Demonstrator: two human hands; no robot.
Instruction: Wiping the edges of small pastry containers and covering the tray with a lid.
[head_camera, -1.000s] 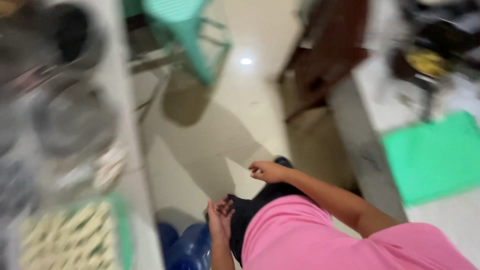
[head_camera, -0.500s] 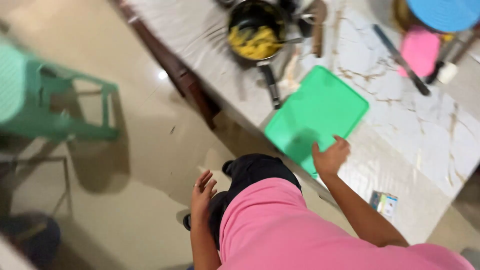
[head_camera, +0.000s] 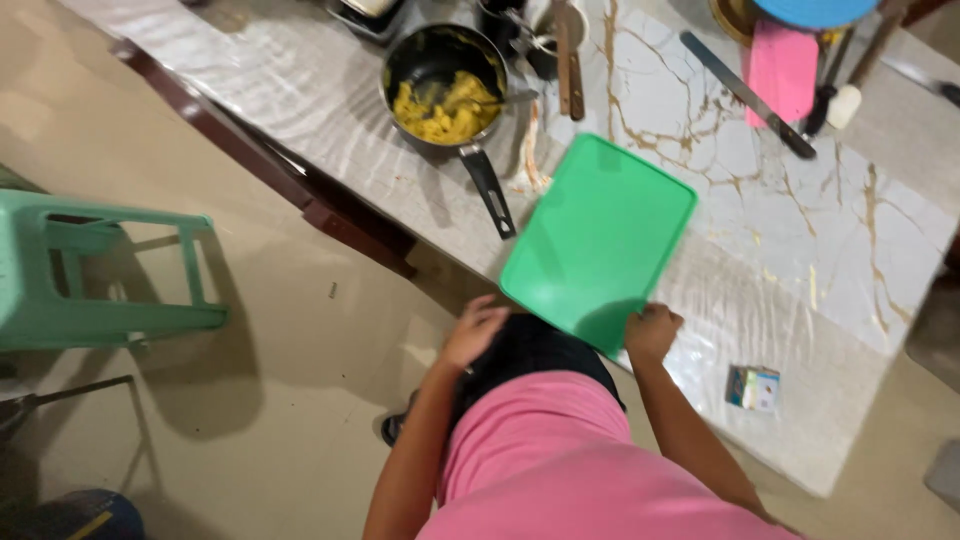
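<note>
A green plastic cutting board (head_camera: 600, 240) lies on the marble counter (head_camera: 820, 250), its near corner over the counter's front edge. My right hand (head_camera: 652, 331) rests on that near corner with the fingers curled on the board's edge. My left hand (head_camera: 474, 330) hangs free just left of the board, fingers loosely bent, holding nothing. A black pan (head_camera: 440, 85) with yellow food stands beyond the board, its handle (head_camera: 490, 190) pointing toward me.
A pink board (head_camera: 782, 68), a long knife (head_camera: 748, 95) and wooden utensils (head_camera: 568, 55) lie at the counter's far side. A small carton (head_camera: 752, 388) sits near the front edge at the right. A green plastic stool (head_camera: 90, 275) stands on the floor to the left.
The view has swung from the floor and another table to the marble counter. My right hand has come onto the green board's near corner, and my left hand has risen beside it.
</note>
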